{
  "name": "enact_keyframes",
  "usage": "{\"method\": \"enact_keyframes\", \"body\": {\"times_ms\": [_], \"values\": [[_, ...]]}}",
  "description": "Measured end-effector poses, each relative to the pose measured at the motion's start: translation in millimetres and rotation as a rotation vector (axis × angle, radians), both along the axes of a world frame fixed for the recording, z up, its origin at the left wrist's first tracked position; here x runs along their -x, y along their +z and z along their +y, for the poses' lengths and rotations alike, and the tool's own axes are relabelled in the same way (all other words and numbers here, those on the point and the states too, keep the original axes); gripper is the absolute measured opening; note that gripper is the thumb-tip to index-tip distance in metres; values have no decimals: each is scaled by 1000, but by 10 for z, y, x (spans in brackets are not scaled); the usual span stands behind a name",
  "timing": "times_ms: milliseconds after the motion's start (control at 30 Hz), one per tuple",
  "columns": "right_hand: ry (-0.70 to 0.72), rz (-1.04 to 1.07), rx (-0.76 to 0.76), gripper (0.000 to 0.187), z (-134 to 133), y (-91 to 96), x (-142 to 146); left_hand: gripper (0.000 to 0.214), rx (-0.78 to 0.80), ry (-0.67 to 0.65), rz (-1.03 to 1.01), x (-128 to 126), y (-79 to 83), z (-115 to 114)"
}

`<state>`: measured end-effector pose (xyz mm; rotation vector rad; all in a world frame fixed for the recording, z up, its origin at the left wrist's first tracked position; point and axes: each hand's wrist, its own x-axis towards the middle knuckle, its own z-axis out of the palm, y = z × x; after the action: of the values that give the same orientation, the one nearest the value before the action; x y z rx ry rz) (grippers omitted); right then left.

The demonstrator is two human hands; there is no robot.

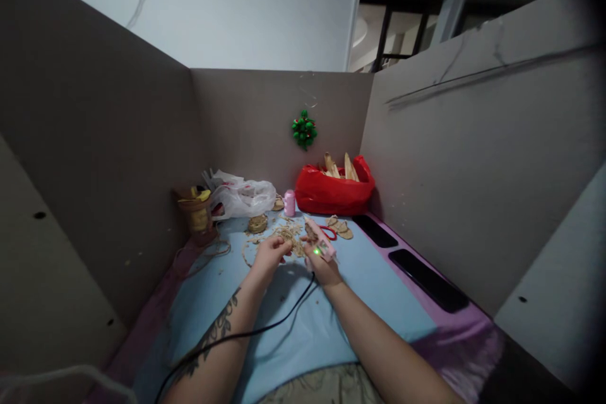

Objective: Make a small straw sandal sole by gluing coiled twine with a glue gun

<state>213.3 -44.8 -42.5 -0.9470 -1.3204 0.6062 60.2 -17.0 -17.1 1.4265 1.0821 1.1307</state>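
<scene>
My right hand (322,267) is wrapped round a pink glue gun (324,247) with a small green light glowing on it. A black cable (279,326) leads from the gun across my left forearm. Close by on the left, my left hand (272,251) has its fingers drawn together in a pinch; what lies between them is too small to make out. Just beyond both hands is a heap of straw-coloured scraps (290,231). Left of the heap sits a coiled straw-coloured piece (258,223), and a red loop handle (330,233) shows behind the gun.
Braided flat pieces (341,227) lie to the right, near two black phones (426,279). Along the back stand a red bag (334,192) of dried husks, a pink can (290,203) and a white plastic bag (249,197). A brown pot (197,218) is at left; partition walls enclose the blue-covered table (379,309).
</scene>
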Motion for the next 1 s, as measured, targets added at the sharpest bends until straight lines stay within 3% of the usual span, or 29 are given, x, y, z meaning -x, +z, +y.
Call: {"method": "enact_keyframes", "body": {"times_ms": [233, 433, 567, 733, 900, 1000], "values": [[-56, -166, -178, 54, 2, 9, 8, 35, 125, 52, -150, -17, 33, -29], [-93, -149, -152, 50, -59, 85, 61, 35, 225, 48, -209, -35, 12, -31], [44, 70, -34, 48, 4, 10, 65, 30, 261, 11, -185, 7, 54, -43], [8, 540, 200, 33, 184, -134, 59, 33, 265, -122, -126, 71, 98, -64], [135, 673, 341, 39, 228, -125, 82, 35, 89, -178, 86, 75, 23, -37], [173, 724, 338, 39, 207, -90, 95, 37, 13, -175, 173, 47, -5, -36]]}}
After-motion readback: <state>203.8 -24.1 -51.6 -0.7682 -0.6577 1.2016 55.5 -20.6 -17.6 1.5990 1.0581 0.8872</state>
